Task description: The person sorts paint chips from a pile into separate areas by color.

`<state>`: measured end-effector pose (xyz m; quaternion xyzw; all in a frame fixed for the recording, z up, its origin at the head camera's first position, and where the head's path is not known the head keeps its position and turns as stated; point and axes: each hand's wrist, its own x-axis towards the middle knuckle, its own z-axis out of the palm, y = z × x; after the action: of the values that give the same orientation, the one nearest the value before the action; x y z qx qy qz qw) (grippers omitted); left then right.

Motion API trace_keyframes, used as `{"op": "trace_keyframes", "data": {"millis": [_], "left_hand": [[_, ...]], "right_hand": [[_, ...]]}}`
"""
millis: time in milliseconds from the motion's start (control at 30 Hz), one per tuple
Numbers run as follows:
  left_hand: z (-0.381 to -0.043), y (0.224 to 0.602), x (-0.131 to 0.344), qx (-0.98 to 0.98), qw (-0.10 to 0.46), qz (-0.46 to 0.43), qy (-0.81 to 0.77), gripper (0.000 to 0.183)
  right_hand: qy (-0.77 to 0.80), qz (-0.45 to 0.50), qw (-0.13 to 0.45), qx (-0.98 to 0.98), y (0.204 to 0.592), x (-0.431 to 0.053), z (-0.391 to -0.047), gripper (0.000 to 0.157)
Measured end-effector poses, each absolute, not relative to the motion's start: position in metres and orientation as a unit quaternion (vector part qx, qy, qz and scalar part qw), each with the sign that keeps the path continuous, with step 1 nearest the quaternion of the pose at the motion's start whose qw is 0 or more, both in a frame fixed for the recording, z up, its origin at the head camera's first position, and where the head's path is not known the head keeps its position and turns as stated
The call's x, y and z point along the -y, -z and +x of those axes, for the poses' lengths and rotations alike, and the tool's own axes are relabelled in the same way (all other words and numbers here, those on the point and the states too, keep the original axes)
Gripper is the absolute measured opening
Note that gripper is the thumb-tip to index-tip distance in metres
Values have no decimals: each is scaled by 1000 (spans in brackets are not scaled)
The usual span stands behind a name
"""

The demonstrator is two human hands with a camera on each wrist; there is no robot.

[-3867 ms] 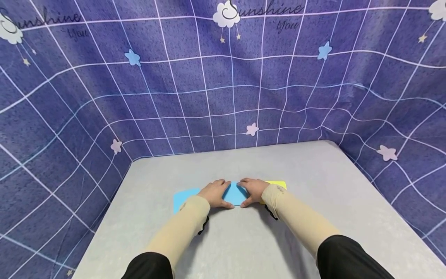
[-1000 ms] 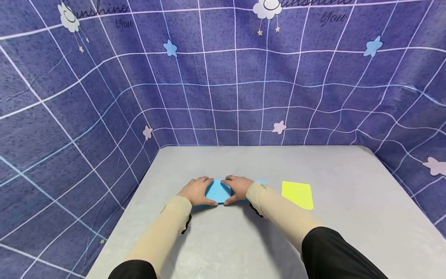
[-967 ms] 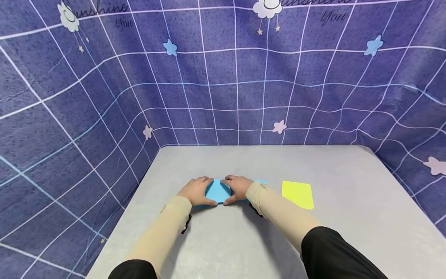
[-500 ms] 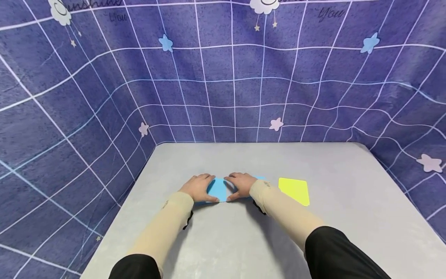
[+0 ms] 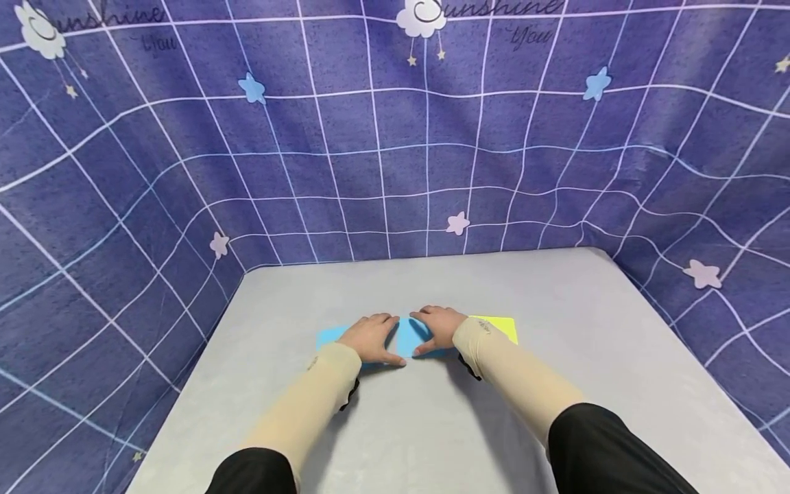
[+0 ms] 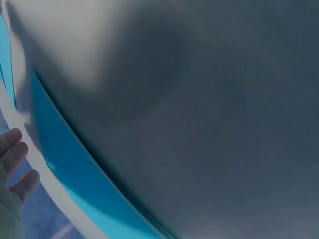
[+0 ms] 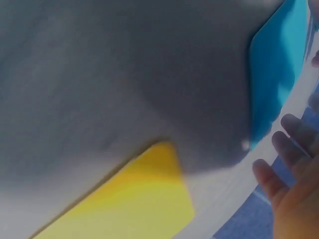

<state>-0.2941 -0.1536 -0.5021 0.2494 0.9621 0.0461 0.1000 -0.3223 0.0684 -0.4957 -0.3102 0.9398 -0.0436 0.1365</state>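
Two flat light-blue cards lie side by side on the grey table. The left blue card (image 5: 331, 335) passes partly under my left hand (image 5: 368, 339). The right blue card (image 5: 404, 337) lies between the hands, its right part under my right hand (image 5: 443, 326). Both hands have thumb and fingers spread apart. My right thumb and fingertips reach onto the right card. My left fingertips stand near its left edge, with grey table showing between. In the left wrist view, loose fingers (image 6: 14, 154) hang beside the left card (image 6: 84, 174). Whether either hand presses on a card is hard to tell.
A yellow card (image 5: 507, 327) lies right of the blue cards, partly behind the right sleeve; the right wrist view shows its corner (image 7: 144, 199). A purple-blue patterned curtain (image 5: 395, 158) encloses the table (image 5: 395, 425) at the back and sides.
Both hands have moved right across the table, from over the left blue card to the right blue card. The view has turned right. The cards look to lie where they were half a second ago.
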Motion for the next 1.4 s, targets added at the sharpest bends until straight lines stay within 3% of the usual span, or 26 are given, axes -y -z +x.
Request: {"op": "trace_keyframes", "data": {"millis": [400,700,1400], "left_hand": [[-295,504,115,-951,92,293,-41,107],[-296,513,122,-959,102,257,-55,102],[-303,516,128,-955,53,284,-60,99]], "right_hand": [[53,-289,150,-944,500,-99,-316,104],[57,-280,152,-946,502,-99,-313,99],[96,-317,134,-934,504,-102,-322,104]]}}
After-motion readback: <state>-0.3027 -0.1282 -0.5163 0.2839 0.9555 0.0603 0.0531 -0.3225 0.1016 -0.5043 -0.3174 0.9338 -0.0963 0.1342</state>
